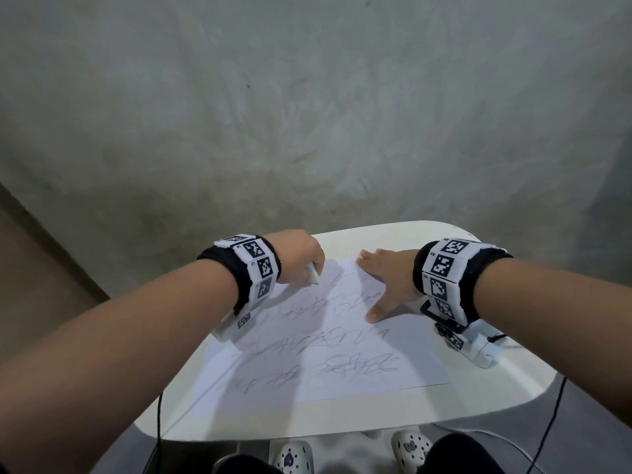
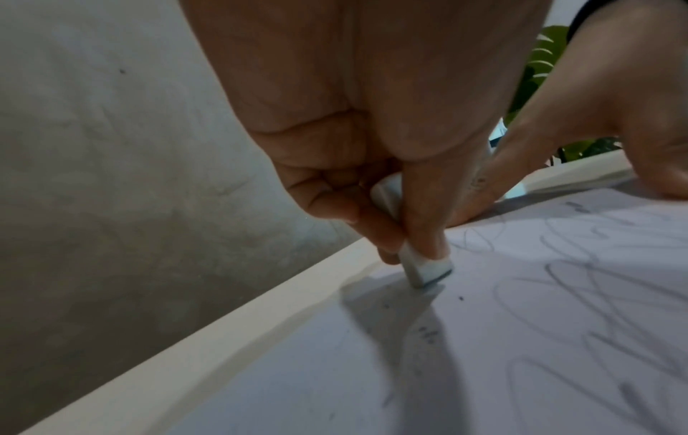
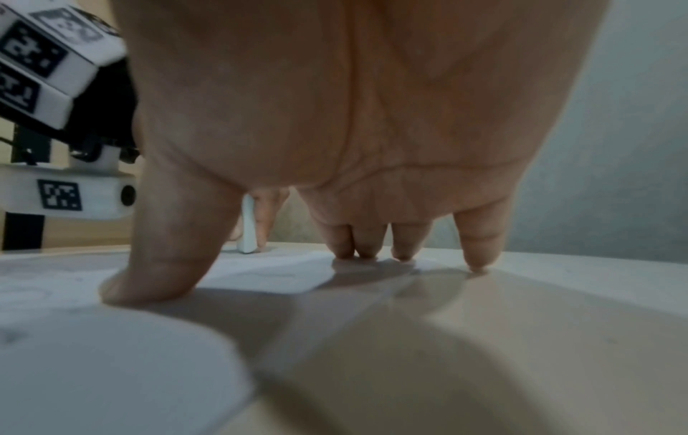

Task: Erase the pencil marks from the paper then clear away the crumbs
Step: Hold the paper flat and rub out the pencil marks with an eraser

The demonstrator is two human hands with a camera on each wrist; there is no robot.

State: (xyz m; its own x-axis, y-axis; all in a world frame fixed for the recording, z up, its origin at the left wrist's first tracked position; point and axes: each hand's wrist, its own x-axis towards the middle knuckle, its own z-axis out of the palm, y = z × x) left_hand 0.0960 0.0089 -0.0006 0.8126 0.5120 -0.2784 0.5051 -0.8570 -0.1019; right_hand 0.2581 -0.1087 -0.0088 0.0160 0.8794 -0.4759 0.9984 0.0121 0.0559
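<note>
A white sheet of paper (image 1: 342, 340) covered in grey pencil scribbles (image 1: 328, 343) lies on a small white table (image 1: 444, 408). My left hand (image 1: 301, 258) pinches a white eraser (image 2: 424, 269) between thumb and fingers, its lower end pressed on the paper near the far left corner. The eraser (image 1: 74, 275) shows below the knuckles in the head view. A few dark crumbs (image 2: 424, 332) lie on the paper beside it. My right hand (image 1: 386, 278) lies spread flat on the paper's far right part, fingertips (image 3: 365, 250) and thumb (image 3: 156, 282) pressing down.
The table is small, with rounded edges (image 1: 212, 343) close to the paper on every side. A grey concrete floor (image 1: 307, 114) lies beyond it. Cables (image 1: 550, 415) hang off the near right side. A green plant (image 2: 543, 64) shows behind the right hand.
</note>
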